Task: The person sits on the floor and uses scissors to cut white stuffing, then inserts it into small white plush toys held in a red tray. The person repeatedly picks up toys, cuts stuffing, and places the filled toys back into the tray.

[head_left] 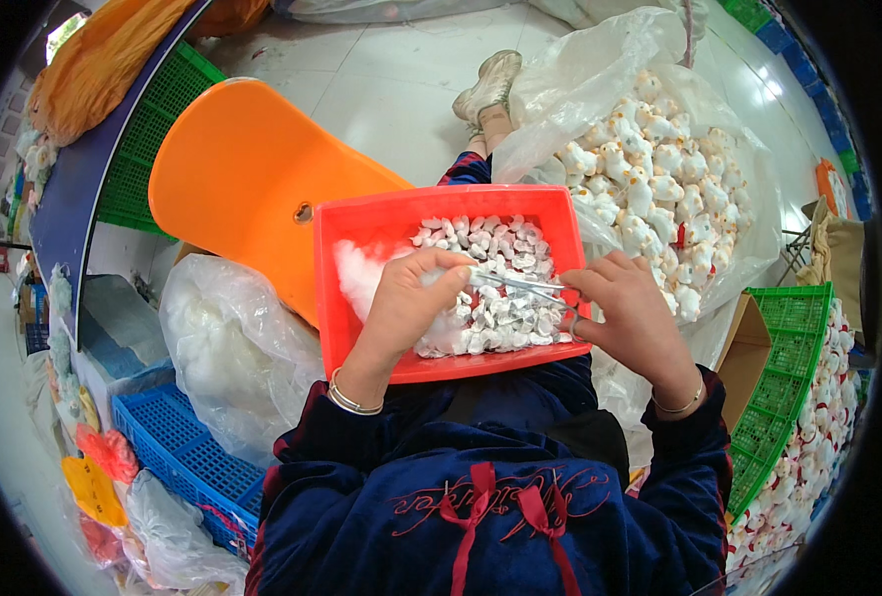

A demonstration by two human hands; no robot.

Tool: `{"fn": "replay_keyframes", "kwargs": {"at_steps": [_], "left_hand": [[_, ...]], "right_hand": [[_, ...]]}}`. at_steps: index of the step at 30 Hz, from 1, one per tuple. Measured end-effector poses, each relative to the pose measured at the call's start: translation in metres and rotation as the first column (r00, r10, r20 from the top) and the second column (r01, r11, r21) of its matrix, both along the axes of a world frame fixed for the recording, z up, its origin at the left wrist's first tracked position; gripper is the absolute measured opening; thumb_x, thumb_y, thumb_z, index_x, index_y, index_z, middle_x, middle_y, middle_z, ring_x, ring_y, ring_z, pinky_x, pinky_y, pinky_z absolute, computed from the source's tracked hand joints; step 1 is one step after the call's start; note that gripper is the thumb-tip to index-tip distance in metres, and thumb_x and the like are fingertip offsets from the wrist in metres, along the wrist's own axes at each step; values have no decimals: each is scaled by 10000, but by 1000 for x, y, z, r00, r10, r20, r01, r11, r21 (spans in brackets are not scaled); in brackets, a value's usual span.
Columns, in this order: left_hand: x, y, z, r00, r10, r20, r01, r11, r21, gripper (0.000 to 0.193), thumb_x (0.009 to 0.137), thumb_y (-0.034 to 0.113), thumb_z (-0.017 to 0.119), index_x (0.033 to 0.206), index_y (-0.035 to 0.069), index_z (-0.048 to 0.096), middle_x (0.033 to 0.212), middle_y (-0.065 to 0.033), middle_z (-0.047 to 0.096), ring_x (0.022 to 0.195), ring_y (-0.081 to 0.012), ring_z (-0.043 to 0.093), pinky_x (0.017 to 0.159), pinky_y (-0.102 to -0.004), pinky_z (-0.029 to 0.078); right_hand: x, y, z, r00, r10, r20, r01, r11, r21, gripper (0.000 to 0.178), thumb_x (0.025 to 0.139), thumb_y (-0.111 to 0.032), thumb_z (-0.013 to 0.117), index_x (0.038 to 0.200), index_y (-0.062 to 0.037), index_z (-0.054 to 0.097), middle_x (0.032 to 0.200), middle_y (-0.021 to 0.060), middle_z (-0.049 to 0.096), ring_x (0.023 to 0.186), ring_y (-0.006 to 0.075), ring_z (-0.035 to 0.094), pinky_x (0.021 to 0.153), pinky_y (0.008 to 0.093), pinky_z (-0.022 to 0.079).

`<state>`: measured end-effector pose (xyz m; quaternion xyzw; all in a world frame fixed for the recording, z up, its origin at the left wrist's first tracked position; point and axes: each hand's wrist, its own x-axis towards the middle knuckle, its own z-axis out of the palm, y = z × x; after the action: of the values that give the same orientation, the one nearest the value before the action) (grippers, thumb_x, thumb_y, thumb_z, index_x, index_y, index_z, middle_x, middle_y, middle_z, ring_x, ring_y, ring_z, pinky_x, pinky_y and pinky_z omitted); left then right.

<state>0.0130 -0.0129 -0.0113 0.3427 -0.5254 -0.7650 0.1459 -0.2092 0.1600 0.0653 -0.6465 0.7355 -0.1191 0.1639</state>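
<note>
A red plastic tray [361,366] sits on my lap. Inside lie many small white fabric pieces [505,326], and a tuft of white stuffing [358,273] rests at its left side. Over the tray, my left hand [409,303] pinches a small white fabric piece [472,270] between thumb and fingers. My right hand [628,313] grips silver ring-handled forceps [520,283], with its fingers at the loops. The tips of the forceps meet the piece at my left fingertips; whether they are inside it is too small to tell.
An orange chair [242,179] stands left of the tray, above a clear bag of white stuffing [227,348]. Blue crates [187,442] are at lower left. To the right are an open plastic bag of white plush toys [649,179] and a green crate [784,368].
</note>
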Motion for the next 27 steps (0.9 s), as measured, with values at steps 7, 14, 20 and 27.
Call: {"fn": "replay_keyframes", "kwargs": {"at_steps": [7, 14, 20, 27], "left_hand": [[-1, 2, 8, 997, 62, -40, -59, 995, 77, 195, 963, 118, 683, 1114, -1, 712, 905, -42, 710, 762, -64, 641, 691, -189, 513], [-1, 8, 8, 996, 74, -44, -75, 997, -32, 197, 960, 108, 690, 1122, -1, 714, 937, -32, 706, 811, -61, 633, 734, -198, 509], [-5, 12, 8, 1000, 15, -27, -20, 979, -204, 210, 957, 89, 697, 1141, -8, 721, 915, -5, 699, 819, -39, 606, 749, -201, 497], [-6, 20, 7, 990, 45, -134, -45, 999, 5, 268, 945, 67, 698, 1202, -9, 715, 1002, -6, 699, 888, -57, 617, 814, -226, 513]], "right_hand": [[5, -2, -4, 998, -2, 59, 9, 993, -115, 550, 674, -241, 882, 1169, -109, 681, 1080, 70, 631, 1098, 293, 554, 911, 423, 410], [5, -1, -2, 1000, 4, 15, -4, 1000, -30, 493, 699, -241, 869, 1146, -122, 698, 1058, 64, 638, 1064, 277, 560, 890, 418, 399], [7, -1, 0, 999, 43, -9, -42, 998, 53, 389, 755, -285, 825, 1098, -131, 724, 956, 58, 663, 965, 260, 610, 811, 414, 398], [13, -1, -11, 981, -38, 188, 25, 997, 72, 323, 779, -265, 803, 1057, -118, 732, 851, 48, 667, 856, 255, 643, 752, 408, 411]]}}
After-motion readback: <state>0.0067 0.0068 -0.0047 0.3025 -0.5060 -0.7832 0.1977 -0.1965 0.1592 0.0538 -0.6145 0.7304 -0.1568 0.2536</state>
